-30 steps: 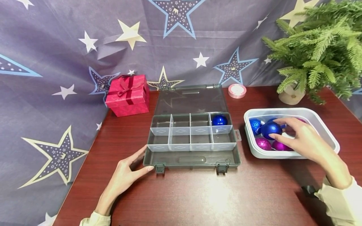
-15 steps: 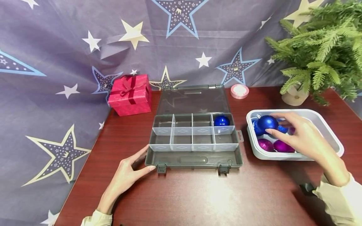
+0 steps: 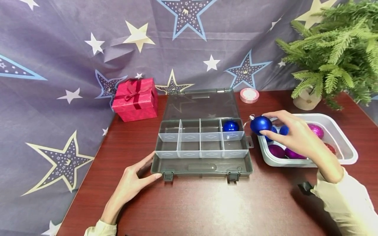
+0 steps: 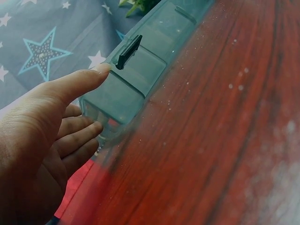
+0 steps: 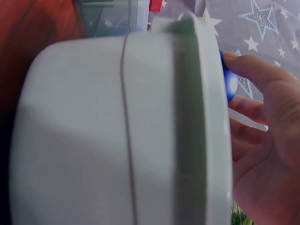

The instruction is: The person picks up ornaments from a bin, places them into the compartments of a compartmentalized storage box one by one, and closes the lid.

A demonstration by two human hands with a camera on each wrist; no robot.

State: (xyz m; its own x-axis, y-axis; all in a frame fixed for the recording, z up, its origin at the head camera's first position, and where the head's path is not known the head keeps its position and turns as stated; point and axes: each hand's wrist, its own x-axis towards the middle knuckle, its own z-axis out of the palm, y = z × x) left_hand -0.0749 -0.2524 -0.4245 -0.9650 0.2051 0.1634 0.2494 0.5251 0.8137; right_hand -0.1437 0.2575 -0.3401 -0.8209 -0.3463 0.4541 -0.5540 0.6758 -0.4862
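Observation:
A smoky clear compartment box stands on the table with its lid raised at the back. One shiny blue Christmas ball sits in its back right compartment. My left hand rests at the box's front left corner, thumb on the front and fingers along the side, as the left wrist view also shows. Above the left rim of a white tub, my right hand pinches a matte blue Christmas ball between thumb and fingers. Its silver cap and string point left. Below that hand, blue, purple and red balls lie in the tub.
A red gift box stands at the back left. Behind the tub is a green artificial fir on a pale base. A pink ribbon roll lies near the starry backdrop. The tub's wall fills much of the right wrist view.
My right hand has lifted the matte blue ball from inside the tub and carried it left, over the tub's rim towards the compartment box. My left hand has kept its place.

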